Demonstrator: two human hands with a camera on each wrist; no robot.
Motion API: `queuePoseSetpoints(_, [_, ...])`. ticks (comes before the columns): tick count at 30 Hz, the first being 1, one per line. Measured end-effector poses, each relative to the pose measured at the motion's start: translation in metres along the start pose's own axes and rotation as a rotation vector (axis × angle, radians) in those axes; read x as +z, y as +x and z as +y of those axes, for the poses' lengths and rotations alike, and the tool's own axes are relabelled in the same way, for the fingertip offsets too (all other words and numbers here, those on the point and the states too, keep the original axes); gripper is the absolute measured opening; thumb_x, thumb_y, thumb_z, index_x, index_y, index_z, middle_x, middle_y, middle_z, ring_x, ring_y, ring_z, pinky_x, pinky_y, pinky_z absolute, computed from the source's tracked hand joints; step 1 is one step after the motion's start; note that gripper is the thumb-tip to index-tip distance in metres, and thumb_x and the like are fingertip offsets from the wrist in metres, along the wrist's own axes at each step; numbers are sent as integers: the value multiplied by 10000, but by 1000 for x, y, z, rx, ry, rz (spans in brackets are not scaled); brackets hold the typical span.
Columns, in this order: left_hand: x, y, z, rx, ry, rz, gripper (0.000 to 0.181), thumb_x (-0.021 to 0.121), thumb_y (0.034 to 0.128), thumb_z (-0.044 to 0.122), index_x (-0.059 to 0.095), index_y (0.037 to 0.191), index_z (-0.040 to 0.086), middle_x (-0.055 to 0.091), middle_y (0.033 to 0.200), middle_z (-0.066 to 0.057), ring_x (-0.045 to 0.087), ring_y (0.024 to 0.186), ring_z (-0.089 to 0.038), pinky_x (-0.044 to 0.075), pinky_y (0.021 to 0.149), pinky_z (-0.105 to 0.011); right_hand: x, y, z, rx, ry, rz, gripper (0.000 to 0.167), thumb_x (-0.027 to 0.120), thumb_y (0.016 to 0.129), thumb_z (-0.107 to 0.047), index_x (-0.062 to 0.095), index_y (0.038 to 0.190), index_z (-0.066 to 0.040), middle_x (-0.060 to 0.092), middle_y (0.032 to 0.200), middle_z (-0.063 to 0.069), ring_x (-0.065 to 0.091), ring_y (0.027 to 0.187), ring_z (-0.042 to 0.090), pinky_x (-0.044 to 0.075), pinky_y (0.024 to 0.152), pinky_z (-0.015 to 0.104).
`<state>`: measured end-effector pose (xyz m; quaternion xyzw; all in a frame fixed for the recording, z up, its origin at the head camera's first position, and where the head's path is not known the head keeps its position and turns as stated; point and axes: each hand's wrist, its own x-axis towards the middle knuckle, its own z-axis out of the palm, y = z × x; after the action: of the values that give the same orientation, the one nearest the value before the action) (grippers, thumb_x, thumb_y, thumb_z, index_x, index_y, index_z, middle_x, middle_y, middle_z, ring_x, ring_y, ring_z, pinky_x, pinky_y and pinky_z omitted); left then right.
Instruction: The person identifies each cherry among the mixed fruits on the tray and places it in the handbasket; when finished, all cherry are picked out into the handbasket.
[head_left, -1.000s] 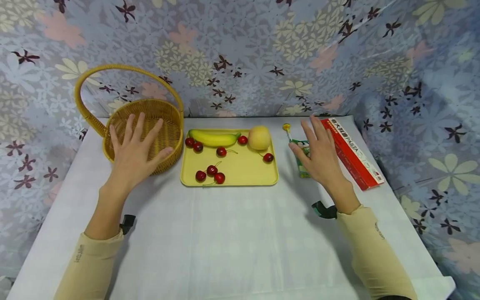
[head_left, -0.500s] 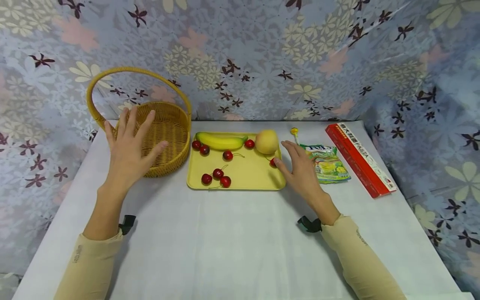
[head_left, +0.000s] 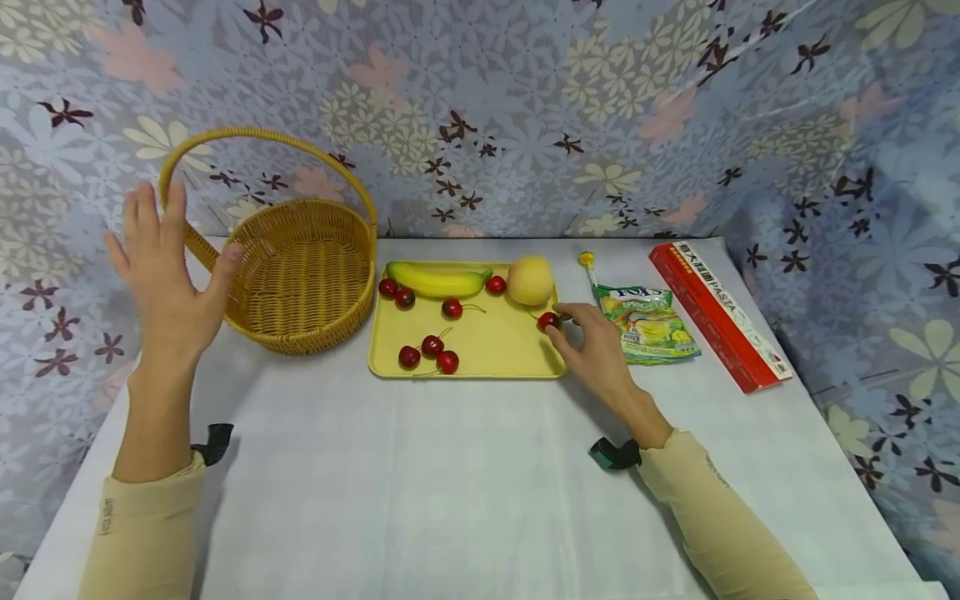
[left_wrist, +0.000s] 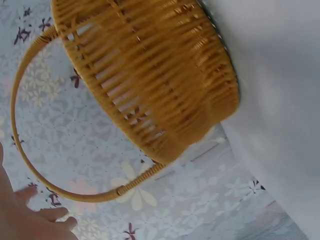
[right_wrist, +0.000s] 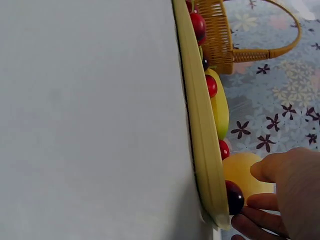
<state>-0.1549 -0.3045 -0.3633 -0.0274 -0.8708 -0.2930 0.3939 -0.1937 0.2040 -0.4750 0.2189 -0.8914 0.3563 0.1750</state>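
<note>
My left hand (head_left: 168, 287) is raised with fingers extended, just left of the wicker basket (head_left: 315, 337) and apart from it. In the left wrist view, part of that hand (left_wrist: 30, 220) shows below the basket's looped handle (left_wrist: 75, 195). My right hand (head_left: 596, 350) reaches over the right edge of the yellow tray (head_left: 495, 346). Its thumb and forefinger stand on either side of a dark red cherry (head_left: 547, 321). In the right wrist view the thumb is spread away from this cherry (right_wrist: 234, 197), while the fingertips lie close beside it; contact is unclear.
On the tray lie a banana (head_left: 438, 281), a round yellow peach-like fruit (head_left: 530, 281) and several more cherries (head_left: 447, 361). To the right are a lollipop (head_left: 587, 261), a green packet (head_left: 648, 325) and a red pasta box (head_left: 720, 317). A floral curtain (head_left: 510, 108) hangs behind.
My right hand has moved left from above the green packet to the cherry at the tray's right end, its fingers bending. My left hand has moved left, from over the basket to beside it.
</note>
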Motion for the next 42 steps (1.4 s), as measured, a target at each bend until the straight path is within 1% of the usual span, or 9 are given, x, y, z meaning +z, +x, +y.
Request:
queuePoseSetpoints(4, [-4,1,-9,-124,-37,53,863,611,978,607,290,1679,219,231,1752,23,130,1629,-149,-78,1301,-404,2,1,2,-11,4,-7,328,780,944,-109,707,1233,28,729,1144,196,671,1065,354,566,900,506])
queuePoseSetpoints(8, [-6,0,-24,-320,-111,45,861,629,1003,522,192,1696,253,222,1749,75,177,1594,-38,31,1292,-273,4,1,3,-19,3,-12,330,787,937,-102,710,1233,24,731,1148,194,665,1066,353,572,893,505])
queuePoseSetpoints(13, [-1,-5,-46,-584,-338,-102,755,545,1084,408,126,1700,282,188,1764,-8,181,1603,-61,111,1288,-219,5,-2,7,-25,-11,-5,327,791,928,-86,712,1225,27,732,1147,198,666,1058,356,578,884,507])
queuePoseSetpoints(16, [5,-9,-61,-677,-524,-206,697,482,1111,388,149,1701,223,163,1770,-44,159,1620,-122,120,1309,-277,6,-3,9,-23,-19,4,326,790,926,-80,712,1225,23,734,1143,193,667,1050,353,577,880,505])
queuePoseSetpoints(20, [11,-15,-78,-677,-851,-221,618,441,1128,335,267,1659,71,214,1752,-98,136,1630,-157,82,1327,-334,8,-2,11,-19,-10,-4,326,798,927,-91,717,1225,11,736,1147,179,658,1055,343,570,887,495])
queuePoseSetpoints(23, [16,-18,-85,-657,-1048,-220,569,441,1128,303,323,1627,56,309,1697,-109,184,1620,-160,119,1319,-315,10,-2,11,-15,-11,-12,322,803,929,-103,720,1222,2,737,1152,168,650,1064,333,561,891,486])
queuePoseSetpoints(30, [36,-24,-95,-710,-1207,-250,546,483,1119,280,332,1626,145,449,1516,-28,444,1365,-133,367,1117,-230,9,0,14,-23,-29,7,336,822,917,-125,727,1215,-3,745,1155,162,642,1069,334,516,891,478])
queuePoseSetpoints(35, [50,-27,-98,-765,-1326,-199,579,504,1115,264,302,1655,210,344,1642,5,377,1452,-124,298,1213,-251,8,2,14,-4,-26,-4,339,813,928,-137,727,1233,-18,742,1174,156,618,1082,323,490,899,465])
queuePoseSetpoints(42, [52,-40,-105,-690,-1233,-270,586,377,1148,232,163,1694,262,171,1726,-8,217,1551,-171,238,1256,-262,13,-3,15,7,-24,-11,338,816,923,-121,730,1234,-22,746,1183,154,608,1094,320,489,905,462])
